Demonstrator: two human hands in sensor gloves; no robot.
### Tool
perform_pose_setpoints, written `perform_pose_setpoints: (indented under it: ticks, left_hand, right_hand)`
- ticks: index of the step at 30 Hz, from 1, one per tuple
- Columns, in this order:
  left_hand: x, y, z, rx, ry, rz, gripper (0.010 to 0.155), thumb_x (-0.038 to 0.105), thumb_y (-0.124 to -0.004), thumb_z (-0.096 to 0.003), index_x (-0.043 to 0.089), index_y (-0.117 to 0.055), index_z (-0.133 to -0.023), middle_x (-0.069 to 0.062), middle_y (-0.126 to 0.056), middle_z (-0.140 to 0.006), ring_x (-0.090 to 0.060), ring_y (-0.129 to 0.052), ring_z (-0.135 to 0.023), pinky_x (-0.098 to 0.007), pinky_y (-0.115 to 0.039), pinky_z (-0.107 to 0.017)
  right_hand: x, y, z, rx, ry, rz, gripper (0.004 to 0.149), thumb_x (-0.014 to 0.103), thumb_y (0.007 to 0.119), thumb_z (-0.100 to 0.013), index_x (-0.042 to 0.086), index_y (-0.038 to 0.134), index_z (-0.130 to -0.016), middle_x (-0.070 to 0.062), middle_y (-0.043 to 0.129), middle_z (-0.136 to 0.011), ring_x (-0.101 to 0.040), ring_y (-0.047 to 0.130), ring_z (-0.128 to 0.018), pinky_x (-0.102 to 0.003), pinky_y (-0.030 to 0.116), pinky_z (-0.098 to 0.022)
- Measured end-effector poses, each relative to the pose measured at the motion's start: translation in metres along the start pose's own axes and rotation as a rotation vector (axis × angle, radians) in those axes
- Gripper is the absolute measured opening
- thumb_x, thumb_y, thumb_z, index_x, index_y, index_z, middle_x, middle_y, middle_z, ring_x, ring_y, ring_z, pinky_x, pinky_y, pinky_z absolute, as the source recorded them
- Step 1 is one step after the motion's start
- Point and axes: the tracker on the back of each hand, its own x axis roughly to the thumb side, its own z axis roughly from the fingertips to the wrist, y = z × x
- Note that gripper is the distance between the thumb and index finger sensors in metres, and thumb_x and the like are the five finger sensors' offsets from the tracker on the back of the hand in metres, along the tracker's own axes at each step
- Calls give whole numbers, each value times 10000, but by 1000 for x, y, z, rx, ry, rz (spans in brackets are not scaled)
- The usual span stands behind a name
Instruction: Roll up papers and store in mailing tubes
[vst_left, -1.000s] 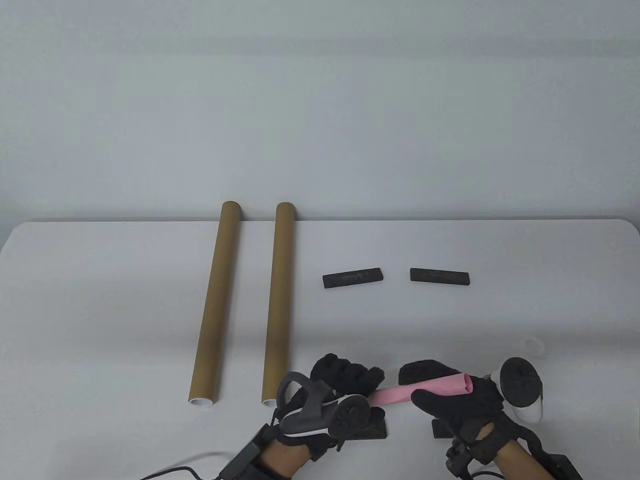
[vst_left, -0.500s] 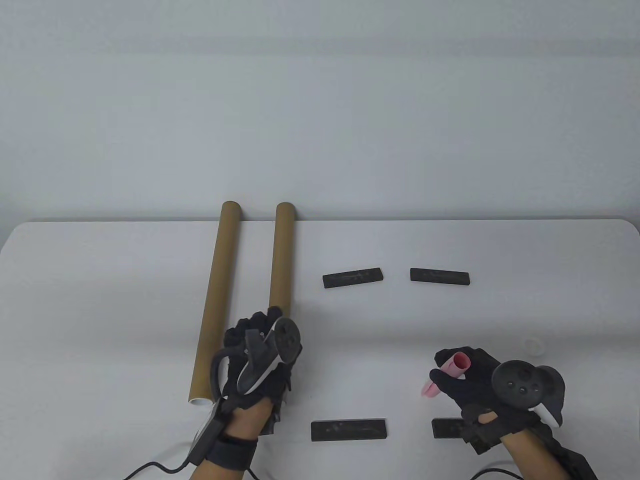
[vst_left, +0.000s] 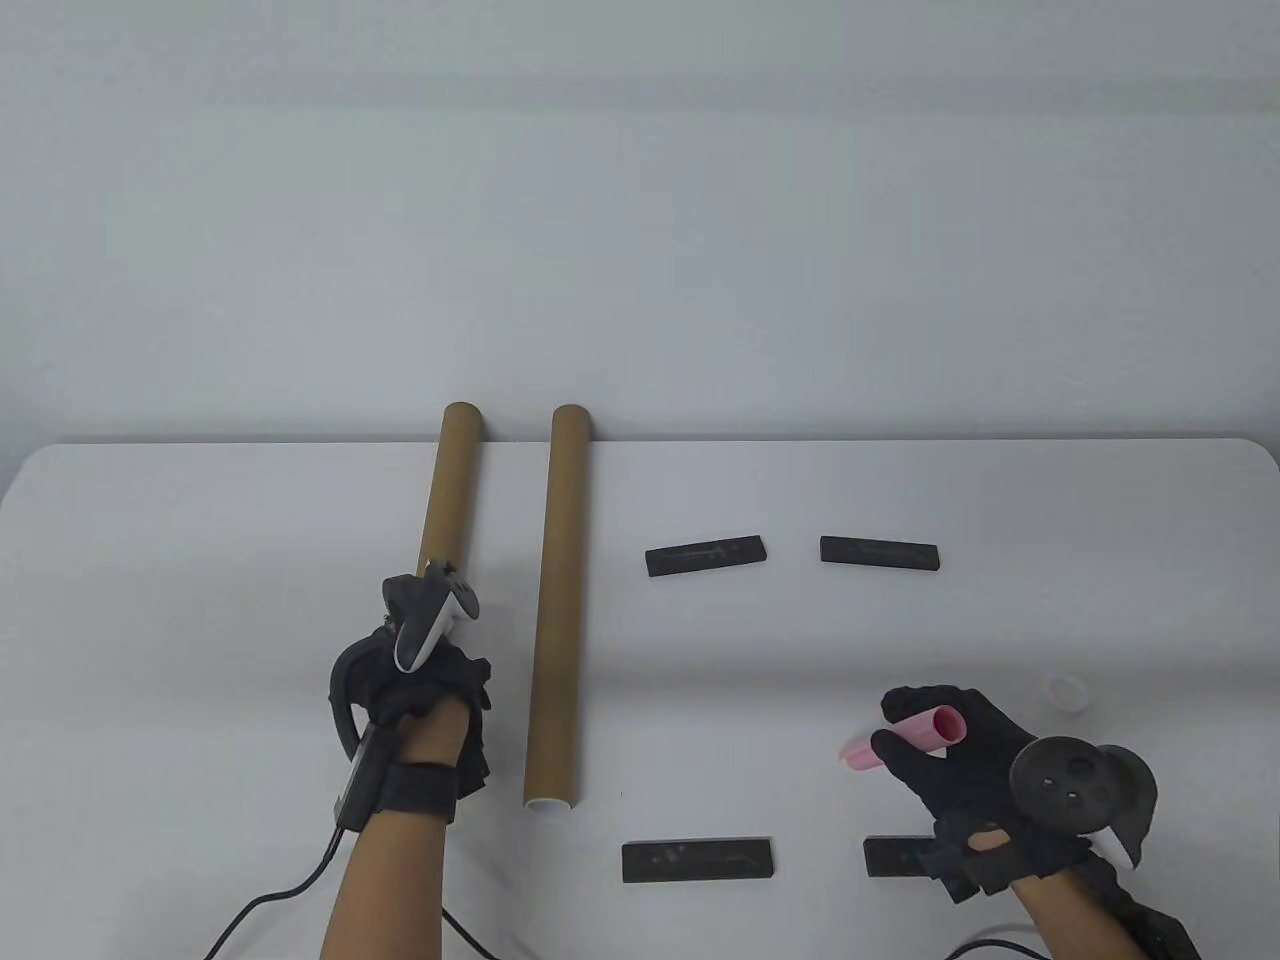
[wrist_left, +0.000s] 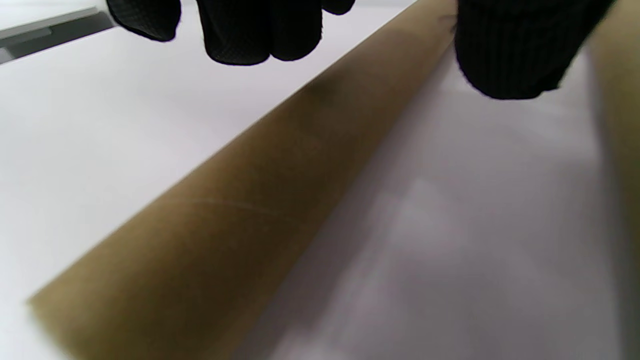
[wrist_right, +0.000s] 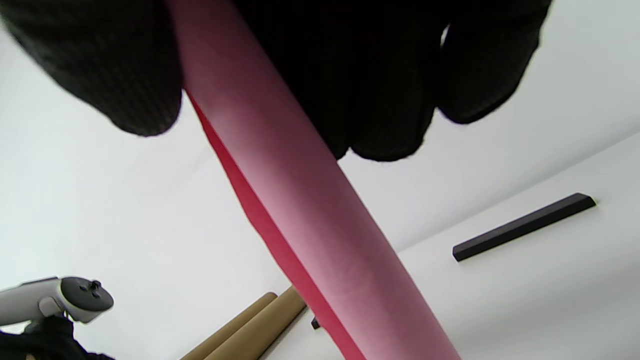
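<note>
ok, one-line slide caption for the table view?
Right hand holds rolled pink paper while left hand covers the near end of the left mailing tube.

Table view looks down from my side over the whole table (vst_left: 150, 560) toward its far edge. Left wrist cam sits very close over the left tube (wrist_left: 240, 210), blurry. Right wrist cam looks along the pink roll (wrist_right: 310, 210) toward both tubes; all three views share those.
</note>
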Motion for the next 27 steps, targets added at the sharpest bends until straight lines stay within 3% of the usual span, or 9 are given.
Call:
perform_pose_setpoints:
  ticks: [6,9,15,17,21,27]
  left_hand:
    - [4,-12,-30,-92,81,3,1067,708,-780,-335,159,-282,-1102,-123,-523,-1116,-372,-692,-1026,-595,-645,-755]
    - [5,-20,-38,-104,104,-8,995,646,-801,-372,146,-319,-1084,-106,-597,-1064,-332,-758,-970,-537,-706,-730]
    - [-5,-14,-33,27,118,73,903,525,-856,-394,124,-360,-1034,-159,-611,-986,-302,-948,-822,-481,-906,-646]
    - [-12,-8,-29,12,108,96,901,515,-878,-388,129,-379,-1032,-157,-619,-982,-284,-982,-793,-486,-924,-634]
    - [-32,11,-12,131,94,117,905,484,-920,-377,168,-386,-1036,-136,-605,-992,-267,-950,-804,-495,-878,-651]
    - [-52,38,38,405,17,104,836,413,-993,-362,294,-513,-1036,-69,-595,-1010,-239,-880,-863,-597,-720,-736]
  right_hand:
    - [0,-1,1,9,-5,-4,572,563,878,-463,140,897,-848,-114,961,-792,-379,992,-687,-620,797,-560]
    - [1,-1,2,14,-10,-7,571,563,875,-464,140,898,-847,-116,962,-791,-380,993,-686,-618,799,-559]
    - [2,-2,3,6,-23,-5,571,562,874,-462,137,902,-843,-117,967,-784,-379,997,-678,-619,801,-554]
    - [2,-4,3,1,-25,-8,573,562,873,-462,136,902,-843,-119,967,-784,-381,998,-677,-620,801,-553]
    - [0,-6,3,-9,-10,-27,570,562,872,-463,137,903,-841,-118,968,-782,-381,998,-676,-620,802,-550]
    - [-9,-12,2,-36,33,-82,570,562,870,-465,136,902,-842,-119,968,-783,-382,997,-677,-620,803,-549]
